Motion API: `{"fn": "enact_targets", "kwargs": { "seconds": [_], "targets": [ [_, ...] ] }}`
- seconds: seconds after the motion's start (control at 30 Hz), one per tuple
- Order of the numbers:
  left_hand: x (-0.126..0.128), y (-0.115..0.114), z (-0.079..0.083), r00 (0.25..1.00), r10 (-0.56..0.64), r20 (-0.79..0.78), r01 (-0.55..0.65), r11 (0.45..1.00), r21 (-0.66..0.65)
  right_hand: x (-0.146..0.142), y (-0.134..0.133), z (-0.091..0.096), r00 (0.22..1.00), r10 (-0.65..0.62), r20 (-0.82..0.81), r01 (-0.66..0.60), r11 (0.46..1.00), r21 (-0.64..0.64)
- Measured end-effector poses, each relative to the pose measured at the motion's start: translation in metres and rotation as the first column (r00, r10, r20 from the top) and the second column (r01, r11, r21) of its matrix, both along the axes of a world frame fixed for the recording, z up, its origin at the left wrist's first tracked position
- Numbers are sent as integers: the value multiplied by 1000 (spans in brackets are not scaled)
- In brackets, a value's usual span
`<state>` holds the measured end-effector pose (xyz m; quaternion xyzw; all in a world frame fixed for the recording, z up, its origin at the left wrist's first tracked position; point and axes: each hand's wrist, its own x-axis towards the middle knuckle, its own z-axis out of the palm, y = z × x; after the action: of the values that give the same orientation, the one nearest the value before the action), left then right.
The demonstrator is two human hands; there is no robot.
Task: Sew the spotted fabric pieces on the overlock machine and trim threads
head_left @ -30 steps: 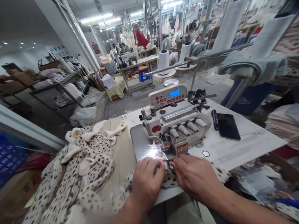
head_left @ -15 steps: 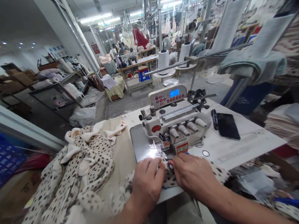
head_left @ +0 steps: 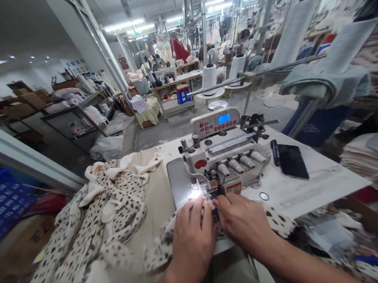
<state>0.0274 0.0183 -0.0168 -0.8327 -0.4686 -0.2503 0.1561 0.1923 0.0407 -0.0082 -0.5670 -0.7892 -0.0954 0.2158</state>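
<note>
At the front of an overlock sewing machine [head_left: 206, 151], both hands work on a piece of cream fabric with dark spots [head_left: 167, 230]. My left hand [head_left: 192, 230] holds the fabric right by the lit needle area, its fingertips pointing toward the presser foot. Close beside it, my right hand [head_left: 244, 220] has its fingers curled and pinches the fabric edge; the thumb and index tip face the left hand. The fabric passes beneath both hands and emerges to the right. What lies directly between the fingertips is mostly hidden.
A heap of spotted garments [head_left: 114, 195] covers the table's left part. A black phone [head_left: 293, 161] and a dark marker-like object [head_left: 275, 153] lie right of the machine. Thread cones [head_left: 209, 79] stand behind. A blue crate [head_left: 7, 203] is at far left, stacked fabric [head_left: 370, 157] at right.
My left hand has shifted slightly forward and right, its fingers straighter and nearer the needle area. The right hand keeps its pinch. The whole view has shifted a little.
</note>
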Motion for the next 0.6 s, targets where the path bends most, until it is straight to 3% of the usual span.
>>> {"fn": "enact_targets", "kwargs": {
  "seconds": [0.3, 0.47, 0.6],
  "targets": [
    [4, 1, 0, 999, 35, -15, -35, 999, 23, -3, 4, -12, 998, -8, -64, 15, 994, 104],
    [-1, 1, -2, 997, -29, 69, 28, 1000, 3, 11, -14, -26, 970, -11, -241, 54, 984, 172],
    [-4, 2, -1, 990, -75, 120, 71, 997, 33, 22, -32, -39, 946, 38, -323, 13, 988, 155]
  ]
}}
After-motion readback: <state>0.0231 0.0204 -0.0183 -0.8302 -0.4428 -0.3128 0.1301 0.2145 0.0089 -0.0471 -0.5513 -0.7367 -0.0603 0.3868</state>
